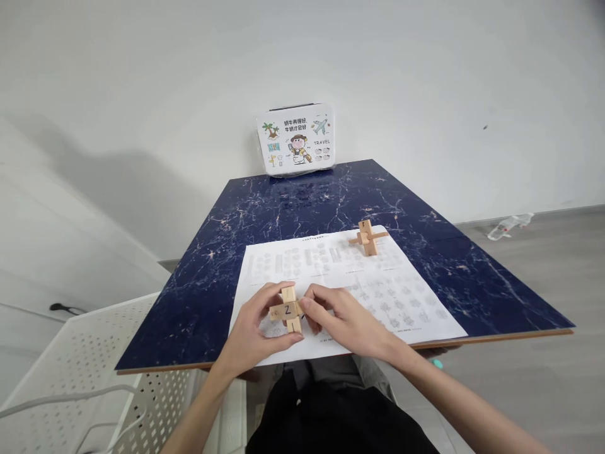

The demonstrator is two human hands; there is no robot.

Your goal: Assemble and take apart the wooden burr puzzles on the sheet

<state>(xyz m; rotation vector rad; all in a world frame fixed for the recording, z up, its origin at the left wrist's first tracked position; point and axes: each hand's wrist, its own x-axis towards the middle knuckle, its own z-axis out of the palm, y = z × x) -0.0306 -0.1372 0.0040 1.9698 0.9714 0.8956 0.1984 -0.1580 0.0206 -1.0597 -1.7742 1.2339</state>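
Wooden puzzle (287,310) (faces marked 2 and 1), head view: held over printed sheet (326,287) on table (283,211); left hand (252,325) fingers grip its ends, right hand (343,318) fingers pinch its right side. Second puzzle (368,239) sits at sheet's far right corner.

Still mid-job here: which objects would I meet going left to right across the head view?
White perforated stand, held wooden burr puzzle, unheld wooden burr puzzle, clear plastic item.

a puzzle (367,238) lies on the sheet (340,284), right of the held blocks (287,310).
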